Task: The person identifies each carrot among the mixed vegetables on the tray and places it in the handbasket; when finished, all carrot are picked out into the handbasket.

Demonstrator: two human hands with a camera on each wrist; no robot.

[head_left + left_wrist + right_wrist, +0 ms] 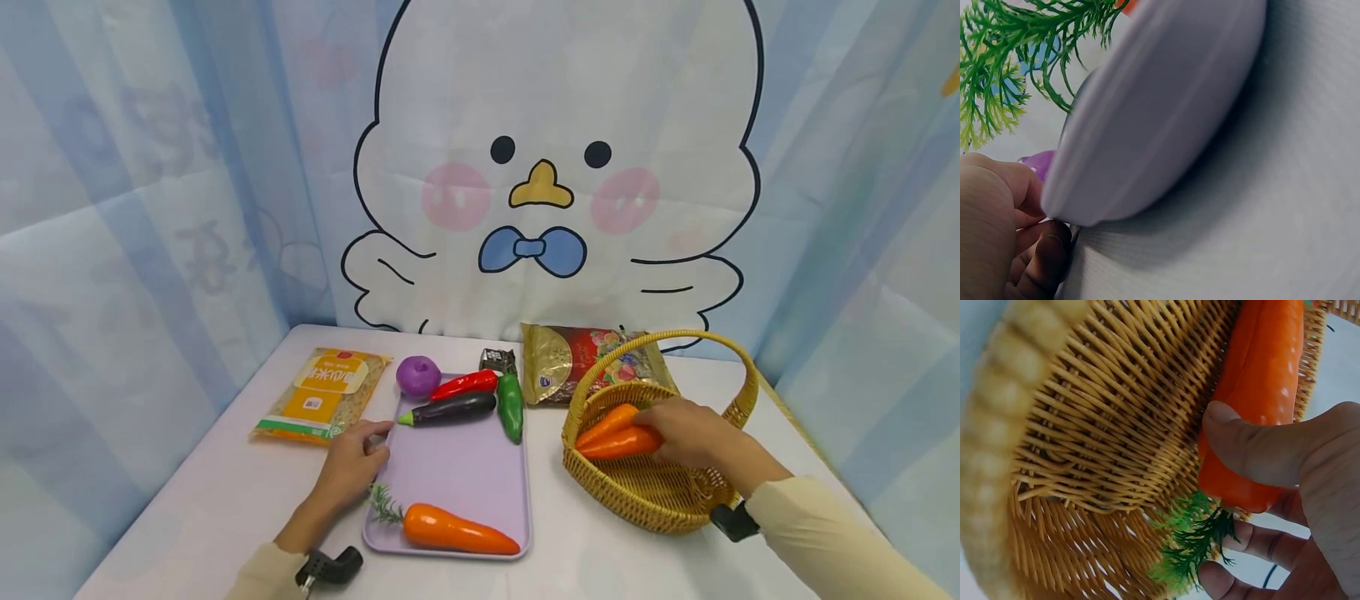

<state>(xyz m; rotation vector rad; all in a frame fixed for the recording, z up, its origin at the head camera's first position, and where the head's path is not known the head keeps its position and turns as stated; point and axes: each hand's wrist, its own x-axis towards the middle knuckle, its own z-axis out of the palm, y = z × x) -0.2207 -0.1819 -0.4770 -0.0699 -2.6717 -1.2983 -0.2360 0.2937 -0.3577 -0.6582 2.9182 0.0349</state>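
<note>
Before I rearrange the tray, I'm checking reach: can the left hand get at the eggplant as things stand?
Probably yes: the left hand touches the tray at its side, close to the green-tipped eggplant, and nothing visible stands between hand and eggplant.

R hand (686,429) hides front carrot's (615,445) top end, head view; yellow bag's (318,398) fine print too tiny to read. R-wrist cam: basket (1116,412) cut off (nearest bit blurry).
</note>
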